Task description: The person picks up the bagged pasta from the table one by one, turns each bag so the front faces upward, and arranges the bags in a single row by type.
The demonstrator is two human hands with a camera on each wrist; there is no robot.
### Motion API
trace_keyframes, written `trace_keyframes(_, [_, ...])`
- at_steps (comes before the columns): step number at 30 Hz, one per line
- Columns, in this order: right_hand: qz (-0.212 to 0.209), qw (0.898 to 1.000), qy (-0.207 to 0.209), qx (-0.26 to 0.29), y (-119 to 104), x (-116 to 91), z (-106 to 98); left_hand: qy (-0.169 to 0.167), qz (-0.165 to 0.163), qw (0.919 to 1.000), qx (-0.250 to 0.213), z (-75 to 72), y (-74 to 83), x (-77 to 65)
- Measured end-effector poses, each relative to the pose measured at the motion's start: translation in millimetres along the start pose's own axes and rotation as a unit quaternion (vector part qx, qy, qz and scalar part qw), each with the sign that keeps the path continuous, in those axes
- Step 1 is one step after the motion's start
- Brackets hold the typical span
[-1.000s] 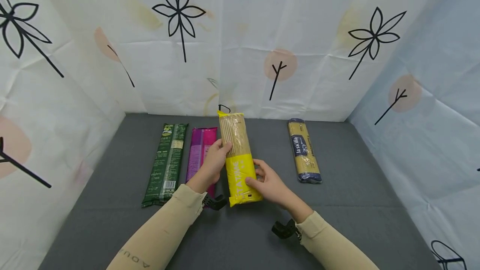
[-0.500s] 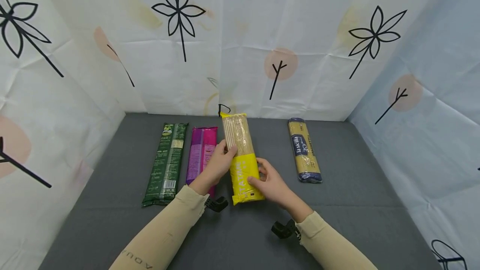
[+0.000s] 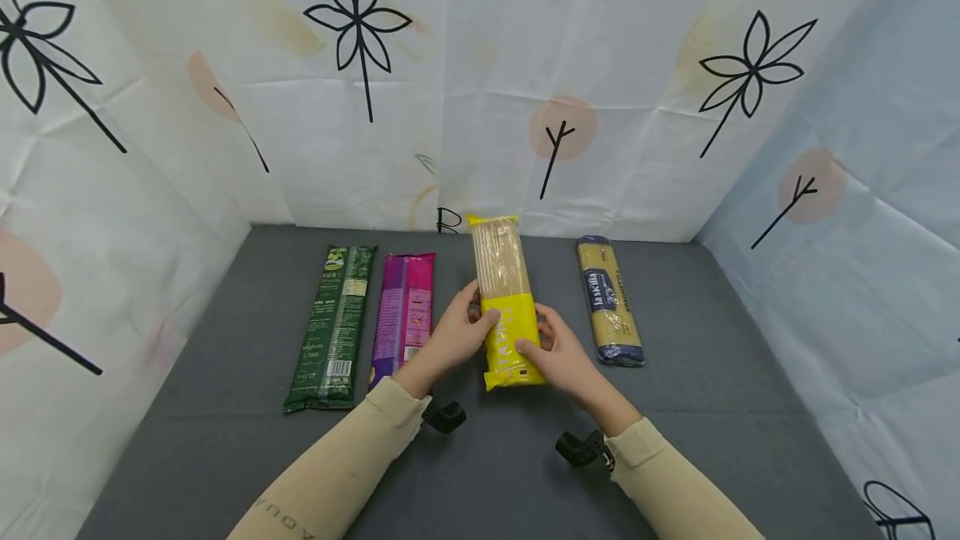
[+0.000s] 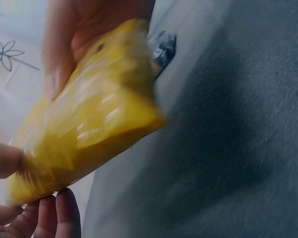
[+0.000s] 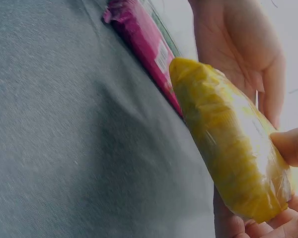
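Left hand [image 3: 457, 330]: grips the yellow packet [image 3: 507, 294] by its left edge, thumb on top.
Right hand [image 3: 564, 358]: grips the right edge, thumb likewise.
Yellow packet: between both hands, above the grey surface [image 3: 502, 482].
Purple packet [image 3: 402, 315]: left of the left hand.
Green packet [image 3: 330, 327]: farther left.
Blue-ended packet [image 3: 610, 300]: right of the right hand.

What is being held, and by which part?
The long yellow-and-clear plastic packet: the left hand and right hand grip opposite sides of its yellow part.
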State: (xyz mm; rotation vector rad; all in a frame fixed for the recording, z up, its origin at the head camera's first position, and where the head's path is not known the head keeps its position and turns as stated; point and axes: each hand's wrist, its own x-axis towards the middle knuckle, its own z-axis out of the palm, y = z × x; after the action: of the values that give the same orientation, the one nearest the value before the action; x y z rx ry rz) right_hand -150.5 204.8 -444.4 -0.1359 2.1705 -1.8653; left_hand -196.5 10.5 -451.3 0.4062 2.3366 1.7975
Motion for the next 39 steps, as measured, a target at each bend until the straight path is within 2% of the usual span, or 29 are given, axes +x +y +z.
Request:
trace_keyframes(2, [0.006,1.0,0.015,-0.003,1.1,1.2,-5.2,-0.008,0.002,0.9998,0.02,5.9,-1.3,-0.6])
trace_keyframes(7, [0.026,0.998,0.049,-0.016,5.8,5.8,-20.5,-0.044,0.003,0.9985,0.033,23.4,-5.0,-2.0])
trace_keyframes(16, [0.048,0.996,0.073,-0.034,20.0,12.5,-39.6,-0.086,-0.044,0.993,0.068,46.3,-17.1,1.7])
trace_keyframes(24, [0.08,0.991,0.103,-0.04,27.6,20.0,-46.6,-0.104,-0.042,0.9873,0.113,55.5,-21.6,7.5])
trace_keyframes(32, [0.086,0.989,0.11,-0.048,33.4,32.2,-53.9,-0.096,-0.064,0.9816,0.152,61.2,-30.0,17.4])
trace_keyframes(39, [0.119,0.985,0.098,-0.071,33.6,38.1,-59.0,-0.132,-0.06,0.9721,0.185,55.0,-36.5,23.9])
